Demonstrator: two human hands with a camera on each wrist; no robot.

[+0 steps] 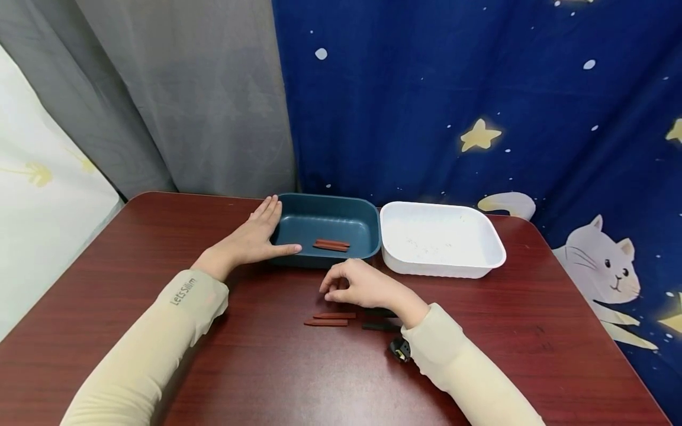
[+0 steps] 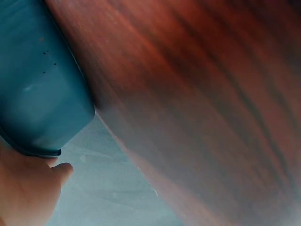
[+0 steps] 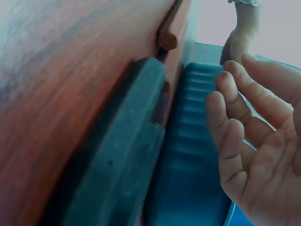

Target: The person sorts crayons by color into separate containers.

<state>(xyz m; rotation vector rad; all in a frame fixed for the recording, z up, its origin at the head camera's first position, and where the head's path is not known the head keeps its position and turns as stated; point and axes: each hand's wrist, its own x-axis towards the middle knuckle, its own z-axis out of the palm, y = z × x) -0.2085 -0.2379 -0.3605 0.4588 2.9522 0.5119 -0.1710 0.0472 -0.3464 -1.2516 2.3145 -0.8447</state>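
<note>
The dark teal bin (image 1: 322, 208) is standing along the table's far edge, left of centre, and my left hand (image 1: 250, 239) is lying spread along its left rim, thumb reaching over the near-left corner — touching, not clenching. Two brown sticks (image 1: 331, 248) are lying inside, by its near wall. My right hand (image 1: 367, 284) is hovering before the bin's near side, fingers loosely bent, grasping nothing. Two more brown sticks (image 1: 330, 323) are lying below it on the table (image 1: 266, 367); dark green sticks (image 1: 378, 326) are sitting beside them, my wrist partly hiding them — I cannot make out their right ends. A black object (image 1: 398, 350) is showing only partly by my right cuff (image 1: 431, 337). The white bin (image 1: 442, 234) is standing right of the teal one, near the far-right corner. The table's near edge is falling outside the head view.
</note>
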